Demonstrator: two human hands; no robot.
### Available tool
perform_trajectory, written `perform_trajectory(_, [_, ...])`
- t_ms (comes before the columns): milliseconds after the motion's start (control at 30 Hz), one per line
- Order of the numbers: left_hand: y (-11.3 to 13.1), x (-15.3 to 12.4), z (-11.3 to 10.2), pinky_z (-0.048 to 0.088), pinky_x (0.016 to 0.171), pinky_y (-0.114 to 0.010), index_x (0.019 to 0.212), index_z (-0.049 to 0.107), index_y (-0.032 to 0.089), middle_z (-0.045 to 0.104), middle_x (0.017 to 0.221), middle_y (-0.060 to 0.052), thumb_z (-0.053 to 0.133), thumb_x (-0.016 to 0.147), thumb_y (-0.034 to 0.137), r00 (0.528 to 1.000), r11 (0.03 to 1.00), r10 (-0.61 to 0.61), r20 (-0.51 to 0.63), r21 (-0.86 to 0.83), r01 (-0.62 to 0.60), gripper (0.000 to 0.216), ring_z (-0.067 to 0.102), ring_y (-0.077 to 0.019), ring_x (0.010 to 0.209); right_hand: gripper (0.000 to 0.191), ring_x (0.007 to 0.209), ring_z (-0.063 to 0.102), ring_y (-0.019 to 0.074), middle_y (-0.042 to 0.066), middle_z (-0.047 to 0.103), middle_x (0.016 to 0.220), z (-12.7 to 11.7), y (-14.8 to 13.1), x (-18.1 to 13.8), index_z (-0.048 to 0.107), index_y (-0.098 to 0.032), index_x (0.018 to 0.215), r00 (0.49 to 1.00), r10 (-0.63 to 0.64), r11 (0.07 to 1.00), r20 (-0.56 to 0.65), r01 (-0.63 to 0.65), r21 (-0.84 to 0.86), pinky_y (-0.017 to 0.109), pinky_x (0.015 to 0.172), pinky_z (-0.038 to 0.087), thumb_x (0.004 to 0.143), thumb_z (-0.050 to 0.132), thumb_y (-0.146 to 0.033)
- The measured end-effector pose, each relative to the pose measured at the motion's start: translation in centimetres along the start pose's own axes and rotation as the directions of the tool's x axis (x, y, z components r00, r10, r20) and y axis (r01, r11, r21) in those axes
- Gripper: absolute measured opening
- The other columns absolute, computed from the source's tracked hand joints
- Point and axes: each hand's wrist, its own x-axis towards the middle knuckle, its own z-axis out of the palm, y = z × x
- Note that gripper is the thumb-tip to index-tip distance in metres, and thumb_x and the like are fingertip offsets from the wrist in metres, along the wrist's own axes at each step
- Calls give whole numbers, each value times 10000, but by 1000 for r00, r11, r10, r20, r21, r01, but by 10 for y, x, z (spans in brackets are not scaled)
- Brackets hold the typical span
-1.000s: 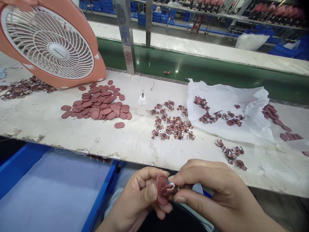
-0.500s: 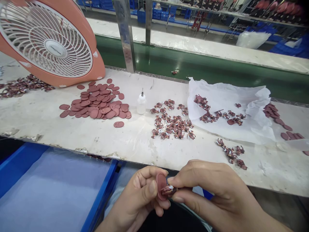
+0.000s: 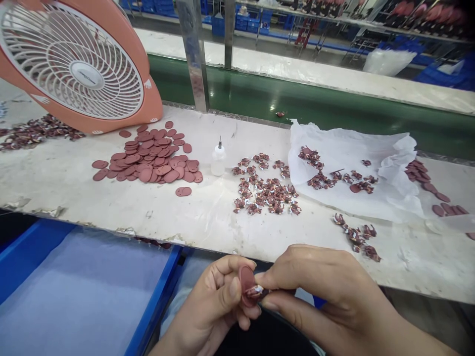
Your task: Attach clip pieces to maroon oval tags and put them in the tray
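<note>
Disc (image 3: 247,283), oval, dark red, held edge-up below the table's near edge, long axis about 12-to-6, face turned toward 3 o'clock. Left hand (image 3: 213,309) pinches it, thumb on the near face. Right hand (image 3: 322,289) pinches a small red-white clip (image 3: 257,291) against the disc from 3 o'clock. Table (image 3: 208,212) beyond: disc pile (image 3: 152,158) at 11, glue bottle (image 3: 218,159) at 12, loose clips (image 3: 265,190) at 1, fan (image 3: 79,64) far at 10.

An oval disc (image 3: 246,282) and a small clip (image 3: 257,291) are pinched between the left hand (image 3: 208,309) and right hand (image 3: 322,291), below the table (image 3: 74,183) edge.
</note>
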Motion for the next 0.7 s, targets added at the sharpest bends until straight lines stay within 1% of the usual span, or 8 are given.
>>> perform_trajectory(100, [0,0,0,447,464,-111,891,712,180,659,626,8,789,699,357,1000,1000,-3,-2,-24,3,272,619,-68,528,130,631,647,125,0,704,738,1,-1,0,661,-228,969,1000,-8,1000,-1,8,-10,208,567,502,884,620,-140])
perform_trajectory(200, [1,1,3,456,470,-110,882,715,175,659,616,14,790,701,343,1000,999,2,-5,-49,-3,259,614,-60,521,80,633,643,121,17,698,726,3,0,0,669,-180,930,1000,-1,1000,-9,1,-19,205,577,497,885,617,-139])
perform_trajectory(300, [4,-1,8,456,476,-111,872,718,167,659,606,19,796,694,332,999,998,-3,-37,-65,0,254,608,-54,515,51,614,629,115,18,688,704,4,1,0,669,-169,899,1000,-18,999,-14,17,-28,205,574,491,889,619,-164])
perform_trajectory(433, [5,-3,13,455,486,-121,877,720,161,666,609,13,810,678,324,996,998,-14,-86,-66,9,273,598,-54,512,68,608,623,113,11,683,700,4,0,2,671,-182,917,1000,-14,999,-28,13,-36,204,565,487,895,608,-166])
perform_trajectory(567, [3,-3,12,449,481,-123,877,722,160,659,614,11,809,680,324,996,998,-5,-86,-62,0,271,583,-51,507,67,620,626,110,28,684,707,3,-1,3,684,-149,902,1000,-10,1000,-17,10,-29,199,578,486,884,621,-158])
perform_trajectory(700, [0,-1,7,445,476,-119,875,726,167,660,634,8,801,692,316,999,998,3,-48,-65,-7,247,584,-50,510,59,632,632,108,36,688,715,2,0,1,690,-131,891,1000,-6,1000,-17,6,-18,190,592,487,872,634,-142])
